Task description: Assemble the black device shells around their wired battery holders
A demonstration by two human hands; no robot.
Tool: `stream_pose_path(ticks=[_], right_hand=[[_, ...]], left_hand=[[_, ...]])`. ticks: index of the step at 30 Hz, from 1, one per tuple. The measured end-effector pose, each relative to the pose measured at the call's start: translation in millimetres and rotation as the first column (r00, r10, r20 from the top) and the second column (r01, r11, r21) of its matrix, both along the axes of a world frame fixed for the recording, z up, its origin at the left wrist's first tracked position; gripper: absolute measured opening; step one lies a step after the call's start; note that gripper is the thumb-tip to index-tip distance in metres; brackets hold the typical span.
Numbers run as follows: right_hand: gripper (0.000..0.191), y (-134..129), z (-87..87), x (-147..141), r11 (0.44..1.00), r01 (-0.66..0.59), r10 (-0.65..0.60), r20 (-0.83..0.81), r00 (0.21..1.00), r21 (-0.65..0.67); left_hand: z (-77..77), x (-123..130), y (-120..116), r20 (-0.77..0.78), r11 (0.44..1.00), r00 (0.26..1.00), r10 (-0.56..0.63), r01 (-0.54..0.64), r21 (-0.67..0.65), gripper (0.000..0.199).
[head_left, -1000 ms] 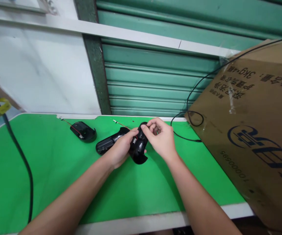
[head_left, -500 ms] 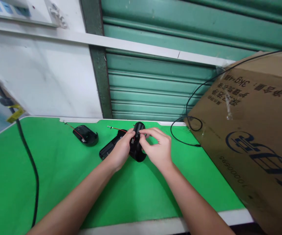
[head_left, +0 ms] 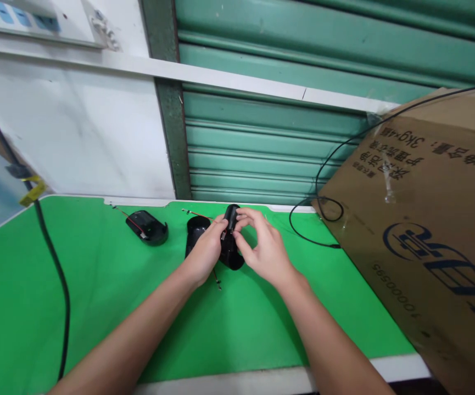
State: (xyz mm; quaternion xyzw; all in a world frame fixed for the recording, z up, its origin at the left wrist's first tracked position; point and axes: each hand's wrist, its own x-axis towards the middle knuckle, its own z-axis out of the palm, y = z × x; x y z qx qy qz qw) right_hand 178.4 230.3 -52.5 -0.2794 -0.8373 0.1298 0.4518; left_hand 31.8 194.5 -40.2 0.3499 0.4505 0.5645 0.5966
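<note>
A black, mouse-shaped plastic housing [head_left: 232,255] is held up above the mat with its open inner side facing me. My left hand [head_left: 206,247] grips its left edge, the thumb laid along the inside. At the right edge, the fingers of my right hand [head_left: 262,241] are curled, touching the upper part, with the thumb near the middle. A small metallic part shows between the two thumbs; fine detail is too small to tell. Behind my left hand lies another black shell [head_left: 196,227], partly covered by that hand. A thin wire with a small connector [head_left: 219,285] sticks out below the left hand.
On the left of the green mat [head_left: 158,323] lies a similar black housing [head_left: 149,227] with a red wire. A large cardboard box [head_left: 426,219] stands at the right, a looped black cable [head_left: 303,233] beside it. Another thick cable [head_left: 56,263] hangs at the left.
The shell behind my left hand now stands at a steeper angle, and a wire end shows below that hand. My right fingers have shifted on the housing. The view has moved slightly.
</note>
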Motion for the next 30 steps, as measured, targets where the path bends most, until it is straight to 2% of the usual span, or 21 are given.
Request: stream_pose_path(ticks=[13,18,23,26,30], right_hand=[[0.040,-1.8,-1.0,0.1,0.982,0.081,-0.087,0.027,0.996,0.172],[0.035,-3.1,-1.6,-2.2,0.950,0.106,-0.122,0.035,0.992,0.293],[0.026,-4.5,-1.3,-5.2,0.919,0.141,-0.167,0.039,0.985,0.368],[0.023,-4.8,-1.6,-5.0,0.913,0.152,-0.187,0.059,0.981,0.378],[0.021,-5.2,-2.4,-2.8,0.947,0.122,-0.162,0.114,0.980,0.297]], left_hand=[[-7.3,-0.4,1.6,-0.103,0.997,0.994,-0.018,0.026,0.077,0.040],[-13.3,-0.8,3.5,-0.105,0.994,0.994,0.005,0.006,0.105,0.045],[-11.8,-0.8,2.6,-0.104,0.992,0.995,0.004,0.009,0.123,0.046],[-12.2,-2.4,4.0,-0.147,0.989,0.989,-0.003,0.025,0.146,0.045],[-18.3,-6.6,6.0,-0.264,0.972,0.964,-0.025,0.085,0.218,0.044]])
